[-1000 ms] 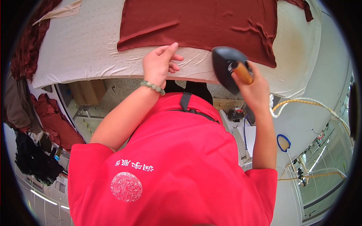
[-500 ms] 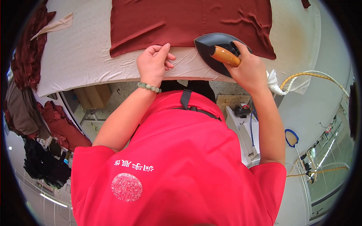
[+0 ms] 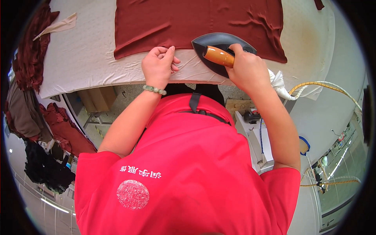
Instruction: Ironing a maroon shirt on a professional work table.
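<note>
Padded white table carried dark-red cloth. Left hand fingers pinched cloth hem, prob. keeping it taut. Right hand fingers wrapped round iron handle, soleplate on hem nr table edge.

Bright, even, sharp; fisheye-bent edges

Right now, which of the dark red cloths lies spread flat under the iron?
The large dark red cloth on the padded table, with the iron on its near edge; the others hang bunched at left.

One head-worn fisheye camera looks steeply down, close over the ironing table.
</note>
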Motion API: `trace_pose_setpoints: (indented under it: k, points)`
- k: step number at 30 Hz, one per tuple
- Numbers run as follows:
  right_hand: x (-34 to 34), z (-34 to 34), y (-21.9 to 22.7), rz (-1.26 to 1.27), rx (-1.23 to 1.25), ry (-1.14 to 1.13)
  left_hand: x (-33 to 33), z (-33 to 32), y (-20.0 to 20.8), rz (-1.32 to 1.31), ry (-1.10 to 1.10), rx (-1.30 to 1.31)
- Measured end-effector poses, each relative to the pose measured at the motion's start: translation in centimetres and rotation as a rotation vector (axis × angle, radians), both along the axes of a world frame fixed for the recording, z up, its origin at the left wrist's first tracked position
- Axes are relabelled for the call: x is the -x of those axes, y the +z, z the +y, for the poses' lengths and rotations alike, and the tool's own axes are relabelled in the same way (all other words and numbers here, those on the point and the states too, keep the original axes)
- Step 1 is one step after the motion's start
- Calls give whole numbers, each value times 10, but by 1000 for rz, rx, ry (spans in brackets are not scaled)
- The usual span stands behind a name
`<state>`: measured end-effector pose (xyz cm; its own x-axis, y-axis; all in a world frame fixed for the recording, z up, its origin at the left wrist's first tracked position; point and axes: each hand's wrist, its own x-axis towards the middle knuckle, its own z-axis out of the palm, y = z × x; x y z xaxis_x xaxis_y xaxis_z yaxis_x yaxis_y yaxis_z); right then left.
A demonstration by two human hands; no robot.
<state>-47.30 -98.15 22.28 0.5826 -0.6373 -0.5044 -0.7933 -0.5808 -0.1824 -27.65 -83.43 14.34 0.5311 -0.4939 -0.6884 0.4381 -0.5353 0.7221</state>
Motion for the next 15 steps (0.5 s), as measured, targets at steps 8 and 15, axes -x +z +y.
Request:
trace_pose_setpoints:
  k: [8,15]
  points:
    - [62,-3,-1,-52,99,-113,0,2,-7,-24,-16,-1]
    - [132,-24,0,-40,110,-221,13,17,6,-377,-263,17]
